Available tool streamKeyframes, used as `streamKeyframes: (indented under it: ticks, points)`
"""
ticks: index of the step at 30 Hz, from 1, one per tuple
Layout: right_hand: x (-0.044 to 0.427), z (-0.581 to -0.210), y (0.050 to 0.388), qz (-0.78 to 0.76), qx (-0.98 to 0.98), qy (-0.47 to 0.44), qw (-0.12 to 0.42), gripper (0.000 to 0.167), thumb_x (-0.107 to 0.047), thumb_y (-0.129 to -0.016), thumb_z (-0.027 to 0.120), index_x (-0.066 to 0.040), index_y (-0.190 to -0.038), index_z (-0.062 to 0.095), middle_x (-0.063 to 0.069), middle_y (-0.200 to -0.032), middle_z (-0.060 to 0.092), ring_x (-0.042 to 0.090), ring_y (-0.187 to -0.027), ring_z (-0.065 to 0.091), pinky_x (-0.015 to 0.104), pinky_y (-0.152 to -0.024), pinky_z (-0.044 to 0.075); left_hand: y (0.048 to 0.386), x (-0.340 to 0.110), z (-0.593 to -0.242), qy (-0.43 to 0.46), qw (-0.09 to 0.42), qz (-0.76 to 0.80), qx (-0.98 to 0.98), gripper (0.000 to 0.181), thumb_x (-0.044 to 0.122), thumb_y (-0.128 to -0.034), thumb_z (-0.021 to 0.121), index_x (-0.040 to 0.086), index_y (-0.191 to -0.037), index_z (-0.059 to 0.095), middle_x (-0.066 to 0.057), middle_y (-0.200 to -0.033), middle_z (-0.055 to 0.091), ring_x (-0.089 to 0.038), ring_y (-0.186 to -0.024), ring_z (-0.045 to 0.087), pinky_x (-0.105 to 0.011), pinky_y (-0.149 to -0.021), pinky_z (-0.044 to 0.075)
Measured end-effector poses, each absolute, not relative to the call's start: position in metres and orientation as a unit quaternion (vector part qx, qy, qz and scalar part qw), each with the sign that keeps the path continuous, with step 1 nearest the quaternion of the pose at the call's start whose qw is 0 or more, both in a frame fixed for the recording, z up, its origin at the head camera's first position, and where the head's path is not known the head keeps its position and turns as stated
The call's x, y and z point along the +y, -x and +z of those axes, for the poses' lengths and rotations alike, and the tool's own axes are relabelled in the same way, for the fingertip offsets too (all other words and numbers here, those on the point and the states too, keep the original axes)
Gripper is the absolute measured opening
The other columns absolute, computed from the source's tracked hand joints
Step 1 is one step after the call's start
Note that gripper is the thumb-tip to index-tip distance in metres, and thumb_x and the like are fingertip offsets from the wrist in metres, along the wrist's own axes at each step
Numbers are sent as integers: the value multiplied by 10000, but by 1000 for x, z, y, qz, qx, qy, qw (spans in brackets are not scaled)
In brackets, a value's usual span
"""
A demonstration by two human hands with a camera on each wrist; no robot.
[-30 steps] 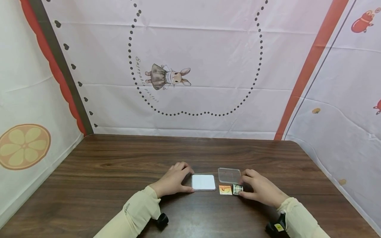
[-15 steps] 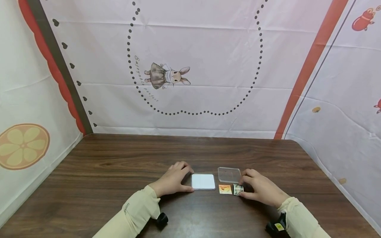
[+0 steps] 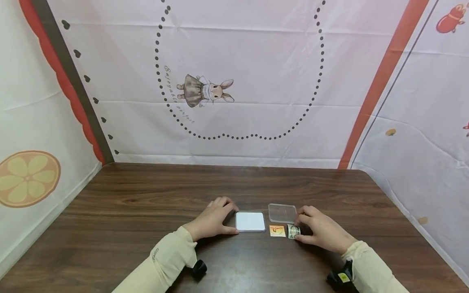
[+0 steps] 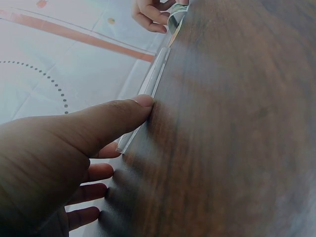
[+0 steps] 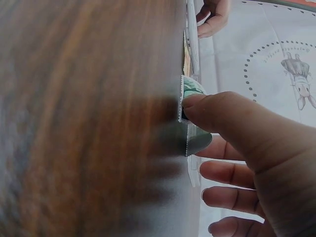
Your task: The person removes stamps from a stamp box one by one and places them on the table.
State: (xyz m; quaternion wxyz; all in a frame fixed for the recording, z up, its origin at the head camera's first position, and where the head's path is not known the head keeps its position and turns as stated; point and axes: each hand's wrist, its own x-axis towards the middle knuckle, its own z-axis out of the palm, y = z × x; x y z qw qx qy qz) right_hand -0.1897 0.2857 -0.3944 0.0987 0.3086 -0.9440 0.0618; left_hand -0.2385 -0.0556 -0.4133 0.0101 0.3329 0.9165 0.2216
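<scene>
On the wooden table, left hand held the white-panelled case, right hand pinched a bowed green stamp, orange slip lay beside it.

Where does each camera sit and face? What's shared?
Head: on the head, facing forward and down at the table; left hand, right hand, sleeves show.
Left wrist: on that wrist, facing across its hand at the flat box; right hand beyond.
Right wrist: on that wrist, facing across its hand at the green stamp; left hand beyond.
Both wrist views share the stamp.
</scene>
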Motion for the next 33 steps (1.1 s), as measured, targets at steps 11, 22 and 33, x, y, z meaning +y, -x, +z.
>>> streamKeyframes:
  ticks: [11,22,33]
  points:
    - [285,-391,188,58,-947,-301,94,261,-376,-763,786,-205,-929,682,-59,-997,529,65,-900,495,293,-749,494,238,-56,-413,-335,10,223,915,532,438,-806,751,155,-1221,576,-59,-1256,501,-274,-1201,461,-492,-1009,368]
    - [285,-390,188,62,-948,-300,89,272,-385,-775,778,-193,-948,694,-90,-931,503,18,-827,449,253,-695,466,237,-56,-411,-336,11,227,914,529,427,-806,755,147,-1217,578,-65,-1253,502,-281,-1194,465,-499,-1005,370]
    - [286,-390,187,71,-946,-305,81,233,-347,-786,775,-181,-929,696,-98,-867,502,-5,-767,406,219,-654,427,237,-55,-411,-334,9,223,916,527,429,-803,758,151,-1214,580,-64,-1246,506,-277,-1185,470,-492,-999,374]
